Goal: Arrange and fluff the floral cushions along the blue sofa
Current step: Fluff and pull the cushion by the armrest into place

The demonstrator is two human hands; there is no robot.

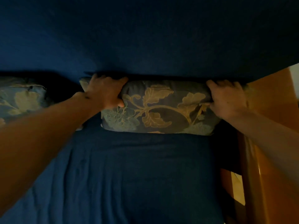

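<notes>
Both hands gripped one cushion (160, 107) at its upper corners: the left hand (106, 92) clenched over the top-left corner, thumb pressed into the face, and the right hand (226, 98) clenched over the top-right corner, fingers wrapped behind the top edge. The cushion stood against the sofa (145, 175) back, at the seat's rear edge toward its right end, close to the wooden arm (265, 143).

Judged step: fluffing and seating this cushion. To do it well, the hands should squeeze the corners inward to push the filling toward the middle, then set the base square on the seat with the top leaning evenly on the back.

Count: two floral cushions in view, the second cushion (21, 97) at the seat's rear left, apart from the held one; two hands; one sofa. Further cushions, if any, lay outside the view.
</notes>
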